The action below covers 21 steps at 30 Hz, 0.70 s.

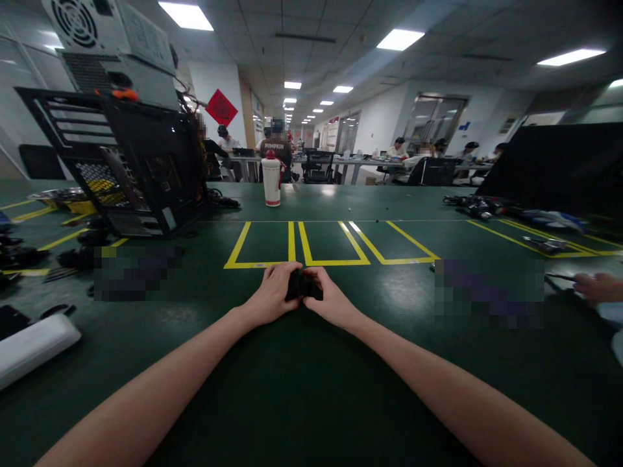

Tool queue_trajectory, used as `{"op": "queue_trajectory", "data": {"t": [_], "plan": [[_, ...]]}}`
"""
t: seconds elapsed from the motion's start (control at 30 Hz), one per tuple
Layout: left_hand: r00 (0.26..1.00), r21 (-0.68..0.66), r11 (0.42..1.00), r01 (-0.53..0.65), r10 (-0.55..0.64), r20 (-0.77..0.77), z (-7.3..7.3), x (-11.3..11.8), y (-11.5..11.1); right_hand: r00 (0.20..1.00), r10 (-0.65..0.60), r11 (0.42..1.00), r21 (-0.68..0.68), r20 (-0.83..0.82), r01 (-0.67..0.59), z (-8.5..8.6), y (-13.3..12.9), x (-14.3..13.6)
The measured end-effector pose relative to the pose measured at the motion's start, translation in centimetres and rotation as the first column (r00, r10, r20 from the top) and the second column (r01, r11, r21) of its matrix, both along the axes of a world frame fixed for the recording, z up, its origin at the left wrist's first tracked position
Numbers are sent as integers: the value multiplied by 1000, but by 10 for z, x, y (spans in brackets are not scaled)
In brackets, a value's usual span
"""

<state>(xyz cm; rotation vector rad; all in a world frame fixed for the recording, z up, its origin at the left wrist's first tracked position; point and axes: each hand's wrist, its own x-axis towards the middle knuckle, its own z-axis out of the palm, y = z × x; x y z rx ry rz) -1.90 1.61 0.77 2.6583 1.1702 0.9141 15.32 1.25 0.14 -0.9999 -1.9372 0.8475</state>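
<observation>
A small black object (pixel 305 285) is held low over the green table (pixel 302 376), between my two hands. My left hand (pixel 273 293) grips it from the left with its fingers curled over the top. From the right, my right hand (pixel 331 299) closes on the same object, thumb and fingers bent around it. Much of the object is covered by my fingers, and its kind is too dark to make out. Just beyond my hands are shapes marked out in yellow tape (pixel 335 263) on the tabletop.
A black computer case (pixel 150 168) with power supplies (pixel 117 58) on top stands at left. Behind the tape is a white bottle (pixel 272 181) with a red lid. A white case (pixel 34 347) lies near left. Another person's hand (pixel 598 287) holds a thin tool at right.
</observation>
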Motion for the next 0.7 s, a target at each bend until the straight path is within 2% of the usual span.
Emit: {"op": "queue_trajectory", "data": {"t": [0.1, 0.2, 0.33, 0.43, 0.57, 0.63, 0.7], "plan": [[997, -63, 996, -60, 62, 41, 0, -4, 2, 986, -135, 990, 48, 101, 131, 3, -6, 3], [987, -201, 974, -100, 122, 102, 1, -10, 4, 954, -229, 973, 53, 192, 223, 7, -12, 6], [979, -345, 936, -67, 128, 157, 1, -16, 5, 916, -241, 970, 53, 321, 237, 9, -22, 8], [977, -409, 911, -41, 123, 177, 1, -18, -1, 909, -221, 975, 53, 354, 216, 11, -33, 11], [976, -455, 890, -5, 103, 190, 6, -22, -30, 930, -157, 987, 35, 331, 154, 16, -62, 12], [981, -461, 887, 13, 77, 176, 6, -25, -55, 932, -113, 993, 4, 345, 119, 17, -82, 7], [984, -470, 883, -19, 101, 149, 3, -29, -83, 924, -42, 998, -21, 379, 54, 13, -104, -1]]}}
